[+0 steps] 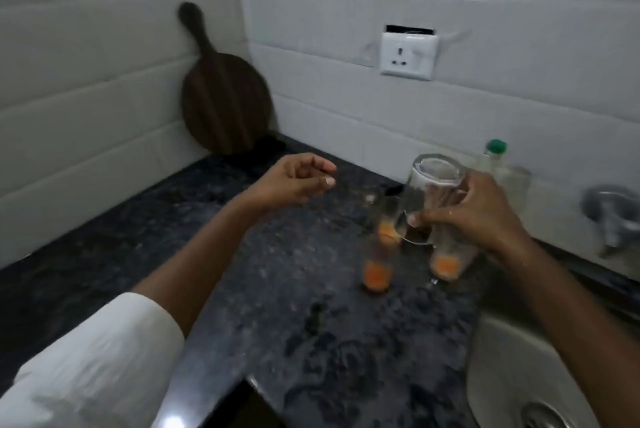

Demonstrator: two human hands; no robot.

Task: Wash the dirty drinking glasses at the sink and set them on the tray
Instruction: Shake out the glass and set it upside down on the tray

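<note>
My right hand (478,216) grips a tall clear glass (438,185) with orange dregs at its bottom, held just above the dark granite counter (277,306). Two more glasses with orange residue stand on the counter to its left: one nearer me (376,272) and one behind it (389,227). A further empty glass seems to overlap the held one; the blur hides how. My left hand (298,182) hovers over the counter farther left, fingers loosely curled and holding nothing. No tray is in view.
A steel sink basin (512,368) with its drain lies at the lower right, a tap (609,216) on the wall above it. A green-capped bottle (493,157) stands by the tiles. A round wooden board (225,98) leans in the corner; a wall socket (408,55) is above.
</note>
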